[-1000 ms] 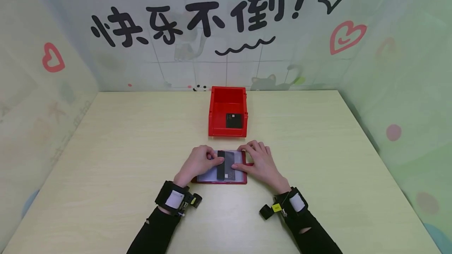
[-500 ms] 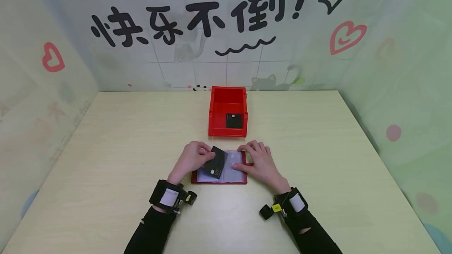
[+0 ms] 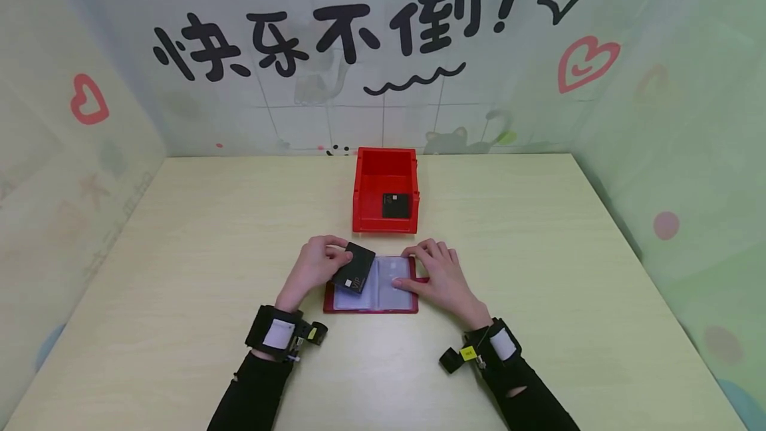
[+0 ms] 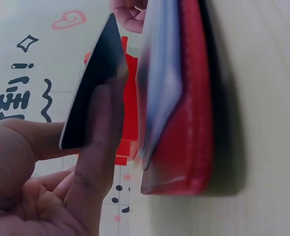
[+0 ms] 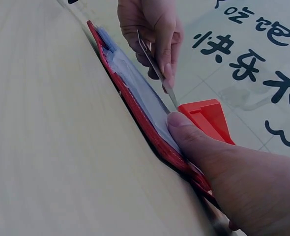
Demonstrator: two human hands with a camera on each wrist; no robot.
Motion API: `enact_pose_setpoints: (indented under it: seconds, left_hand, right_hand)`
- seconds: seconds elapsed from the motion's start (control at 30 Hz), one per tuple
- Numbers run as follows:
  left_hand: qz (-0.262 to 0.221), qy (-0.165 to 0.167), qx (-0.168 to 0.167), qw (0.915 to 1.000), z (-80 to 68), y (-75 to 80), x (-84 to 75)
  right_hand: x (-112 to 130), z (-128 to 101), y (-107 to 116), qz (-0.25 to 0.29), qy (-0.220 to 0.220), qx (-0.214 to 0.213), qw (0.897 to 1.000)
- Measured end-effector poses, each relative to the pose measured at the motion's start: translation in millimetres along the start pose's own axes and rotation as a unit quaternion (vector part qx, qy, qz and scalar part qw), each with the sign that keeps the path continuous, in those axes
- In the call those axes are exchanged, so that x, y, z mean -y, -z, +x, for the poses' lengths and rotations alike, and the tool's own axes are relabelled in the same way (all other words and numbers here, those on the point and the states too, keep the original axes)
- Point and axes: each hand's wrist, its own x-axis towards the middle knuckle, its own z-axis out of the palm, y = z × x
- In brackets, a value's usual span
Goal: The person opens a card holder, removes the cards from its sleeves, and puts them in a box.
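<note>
Head view: we see the left hand [image 3: 315, 262] pinching a black card [image 3: 354, 267] between thumb and fingers, tilted, lifted just over the left page of the open red card holder [image 3: 372, 304]. The holder lies flat on the pale wood table [image 3: 179, 251], approx. centre, right in front of the person. The right hand [image 3: 441, 275] lies flat on the holder's right page, fingers straight and spread, thumb tip pressing the clear sleeve.

Left wrist view, close up: thumb & forefinger [image 4: 98, 147] clamp the card's edge [image 4: 97, 83]; the holder's red cover [image 4: 187, 123] and its clear pages stand just beside it, blurred. We can't tell if card and pages touch.

Right wrist cam: the thumb [image 5: 194, 135] presses the plastic page down, the card [image 5: 157, 73] angles up above it in the other hand's grip.

Behind the holder, near it, sits a red bin [image 3: 360, 198] w/ 1 more black card [image 3: 395, 205] inside, at its front right. Backdrop wall [image 3: 383, 52] carries black characters & red hearts.
</note>
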Motion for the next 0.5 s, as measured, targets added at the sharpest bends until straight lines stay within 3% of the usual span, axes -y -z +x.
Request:
enact_pose_setpoints:
  seconds: [0.5]
  left_hand:
    - [-0.056, 0.0, -0.039, 0.9977, 0.5, -2.5, -6.7]
  right_hand:
    - [-1.7, -0.9, -1.7, -0.003, 0.001, -0.001, 1.0]
